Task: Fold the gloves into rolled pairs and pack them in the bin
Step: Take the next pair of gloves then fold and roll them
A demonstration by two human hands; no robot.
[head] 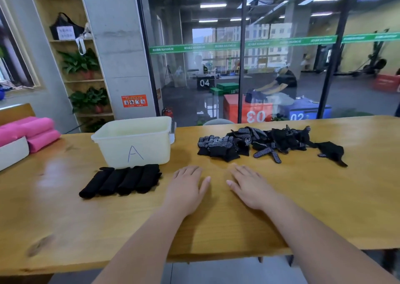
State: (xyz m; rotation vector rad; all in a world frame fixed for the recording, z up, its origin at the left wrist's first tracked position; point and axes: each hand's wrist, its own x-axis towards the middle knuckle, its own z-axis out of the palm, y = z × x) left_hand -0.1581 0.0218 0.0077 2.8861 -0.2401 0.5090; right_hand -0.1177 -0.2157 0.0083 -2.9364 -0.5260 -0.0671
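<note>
Four black cylindrical rolls (121,182) before plastic bin (151,149); dotted gloves (259,142) heaped.

Glossy varnished wood counter (259,225); pale, smooth plastic bin (134,142); matt black knit cloth gloves (270,142), some dotted.

We see our left hand (187,187) and right hand (252,189) lying flat, palms down, fingers straight, side by side on the wooden tabletop (324,201), holding nothing. To the left of them a row of black rolled glove pairs (121,181) lies just in front of a white plastic bin (134,142) marked "A". Beyond the right hand a loose heap of black dotted gloves (259,142) is spread out.
</note>
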